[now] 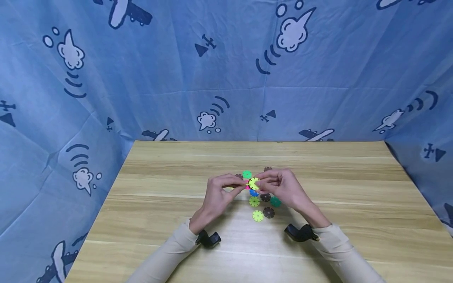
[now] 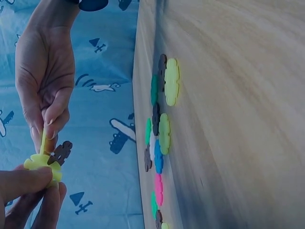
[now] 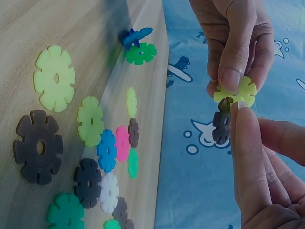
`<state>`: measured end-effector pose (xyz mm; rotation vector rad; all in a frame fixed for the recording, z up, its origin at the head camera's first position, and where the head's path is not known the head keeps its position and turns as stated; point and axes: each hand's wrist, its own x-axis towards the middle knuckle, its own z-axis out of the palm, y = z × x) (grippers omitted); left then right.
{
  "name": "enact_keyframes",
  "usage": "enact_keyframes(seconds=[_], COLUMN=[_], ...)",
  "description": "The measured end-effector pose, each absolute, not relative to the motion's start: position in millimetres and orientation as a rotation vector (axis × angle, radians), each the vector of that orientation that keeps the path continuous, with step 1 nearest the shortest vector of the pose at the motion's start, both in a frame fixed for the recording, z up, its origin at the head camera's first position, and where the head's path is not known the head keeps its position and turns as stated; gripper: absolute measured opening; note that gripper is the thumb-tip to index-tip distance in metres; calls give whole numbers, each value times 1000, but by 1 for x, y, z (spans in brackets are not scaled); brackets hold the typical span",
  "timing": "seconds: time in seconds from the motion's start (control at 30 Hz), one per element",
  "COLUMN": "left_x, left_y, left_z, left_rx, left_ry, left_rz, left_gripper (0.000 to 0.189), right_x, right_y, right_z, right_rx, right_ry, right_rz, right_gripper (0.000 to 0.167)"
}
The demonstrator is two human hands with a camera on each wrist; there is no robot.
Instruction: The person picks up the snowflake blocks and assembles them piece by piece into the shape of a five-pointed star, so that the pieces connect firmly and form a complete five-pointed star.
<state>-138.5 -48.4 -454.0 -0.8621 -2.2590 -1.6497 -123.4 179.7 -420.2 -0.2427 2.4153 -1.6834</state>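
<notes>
Both hands meet above the table around a small build of notched plastic snowflake discs. My left hand [image 1: 219, 192] pinches one yellow disc [image 2: 35, 161] between thumb and fingers. A second yellow disc [image 1: 254, 183] faces the head camera, pinched by my right hand [image 1: 284, 188]; it shows edge-on in the left wrist view. A brown disc [image 3: 221, 126] juts from where the two yellow ones meet, at an angle to them. The fingertips partly cover the slots, so how deep the discs sit in each other is hidden.
Loose discs lie flat on the wooden table [image 1: 170, 220] below the hands, among them yellow [image 1: 258, 215], brown [image 1: 269, 212], green [image 1: 275, 201], pink [image 3: 122, 143] and white [image 3: 109, 192]. A blue disc [image 3: 138, 36] stands tilted by a green one [image 3: 141, 54]. A patterned blue curtain [image 1: 233, 78] hangs behind.
</notes>
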Motion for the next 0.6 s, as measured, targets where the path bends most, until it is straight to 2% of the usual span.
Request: enact_keyframes(seconds=[0.6], left_x=[-140], left_y=[-52], left_z=[-453], left_rx=[-873], left_ry=[-2273], left_rz=[-1589], left_gripper=[11], right_x=[-124], right_y=[173], right_z=[-422], right_rx=[-235], right_ry=[2422], right_rz=[-1693], right_gripper=[26])
